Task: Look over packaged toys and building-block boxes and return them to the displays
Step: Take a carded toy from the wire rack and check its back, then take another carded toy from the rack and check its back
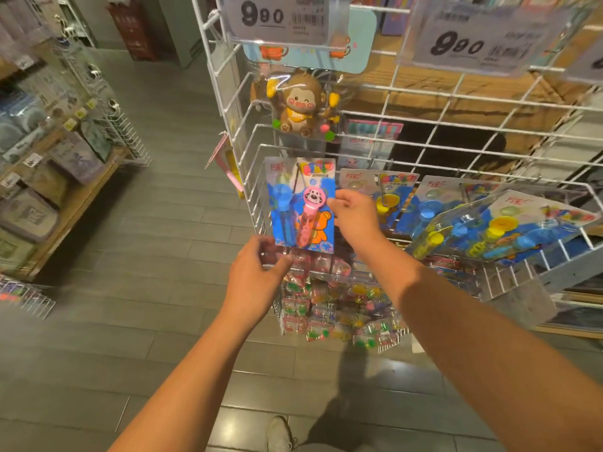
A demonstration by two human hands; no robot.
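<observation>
At shop aisle, grey plank floor (156, 223) | white wire rack (424, 93) with 9.90 price tags (274, 17) | monkey toy (301, 104) hangs above | bubble-wand card (301, 203) upright at rack's left end | left hand (257, 275) pinches its bottom corner | right hand (354, 213) grips its right edge.

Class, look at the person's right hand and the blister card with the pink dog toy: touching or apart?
Touching. In the head view the right hand has its fingertips pressed on the right edge of the pink dog toy card.
</observation>
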